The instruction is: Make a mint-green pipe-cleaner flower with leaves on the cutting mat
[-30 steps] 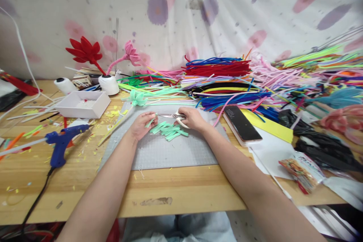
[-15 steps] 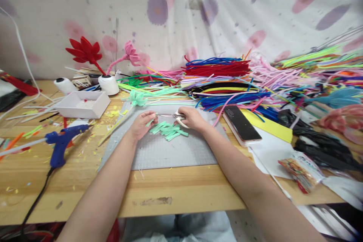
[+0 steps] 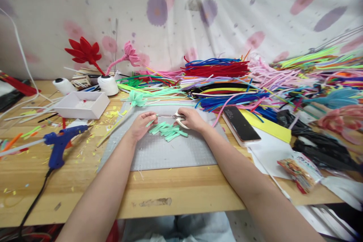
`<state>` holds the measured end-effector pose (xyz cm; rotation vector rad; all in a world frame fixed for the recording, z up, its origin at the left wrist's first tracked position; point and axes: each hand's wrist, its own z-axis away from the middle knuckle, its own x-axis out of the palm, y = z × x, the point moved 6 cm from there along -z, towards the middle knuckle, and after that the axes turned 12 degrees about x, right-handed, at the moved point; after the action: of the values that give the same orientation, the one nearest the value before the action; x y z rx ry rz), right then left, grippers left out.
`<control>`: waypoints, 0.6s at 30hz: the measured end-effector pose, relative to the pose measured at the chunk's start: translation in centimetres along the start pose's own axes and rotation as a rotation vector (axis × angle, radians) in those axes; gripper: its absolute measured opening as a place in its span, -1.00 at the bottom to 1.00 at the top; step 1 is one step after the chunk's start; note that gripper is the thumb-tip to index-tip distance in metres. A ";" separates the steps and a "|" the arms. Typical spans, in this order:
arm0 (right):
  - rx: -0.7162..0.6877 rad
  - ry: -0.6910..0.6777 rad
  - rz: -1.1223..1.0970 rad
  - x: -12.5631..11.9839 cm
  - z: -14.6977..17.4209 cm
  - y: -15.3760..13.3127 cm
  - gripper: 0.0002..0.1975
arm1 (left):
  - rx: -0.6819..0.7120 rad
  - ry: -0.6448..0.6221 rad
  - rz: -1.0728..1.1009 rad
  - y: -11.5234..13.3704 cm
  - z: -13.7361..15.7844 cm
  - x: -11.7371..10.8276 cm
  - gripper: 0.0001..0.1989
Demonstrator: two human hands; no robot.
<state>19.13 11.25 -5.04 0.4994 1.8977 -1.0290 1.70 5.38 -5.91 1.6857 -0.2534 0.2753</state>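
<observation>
No words, brand or number can be read. To the right of the person's right hand (image 3: 190, 119), a dark phone (image 3: 242, 124) bears small pale characters toward its far end, too blurred to make out. Farther right of that hand, and nearer the person, a snack packet (image 3: 300, 171) carries coloured print, likewise illegible.

your view has swung very slightly to the right: the blue glue gun (image 3: 58, 149), the phone (image 3: 241, 124), the snack packet (image 3: 300, 171) and the red flower (image 3: 85, 51) now sit a touch further left in it. any change at your scissors (image 3: 175, 116) is too small to tell.
</observation>
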 end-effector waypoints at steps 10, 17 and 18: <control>-0.022 0.023 0.018 -0.1 0.2 -0.2 -0.73 | -0.014 -0.050 0.078 -0.8 -0.1 -0.2 -0.84; -0.035 0.050 0.042 -0.2 0.2 -0.3 -0.72 | -0.037 -0.082 0.123 -1.1 -0.1 -0.2 -0.85; -0.037 0.052 0.048 -0.2 0.2 -0.3 -0.72 | -0.037 -0.087 0.124 -1.1 -0.1 -0.1 -0.85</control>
<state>19.12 10.88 -4.77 0.5522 1.9381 -0.9562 1.90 5.65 -6.94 1.6498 -0.4261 0.2875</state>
